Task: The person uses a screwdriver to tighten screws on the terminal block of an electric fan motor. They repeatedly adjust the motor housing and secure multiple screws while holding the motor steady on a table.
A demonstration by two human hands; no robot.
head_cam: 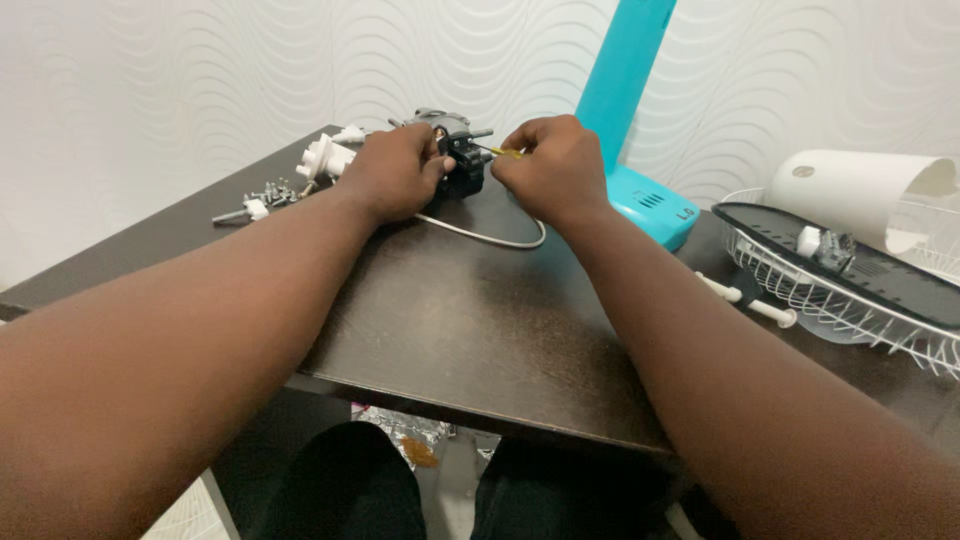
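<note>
The small fan motor (455,150) sits at the far side of the dark table (470,320), and everything else arranges itself around it. The left hand (395,172) is curled around the motor's left side, fingers wrapped on its black housing to steady it. The right hand (552,168), just right of the motor, pinches a thin yellow-handled screwdriver (508,152) whose tip points into the motor body. It looks like a screw on the housing is being worked; turning it would call for a firm hold and a tip kept square. A white cord (490,236) trails from the motor toward the person. Loose screws (270,193) and a white plastic part (325,155) lie left of the motor, a teal fan stand (625,90) just right, a wire grille (840,290) farther right.
</note>
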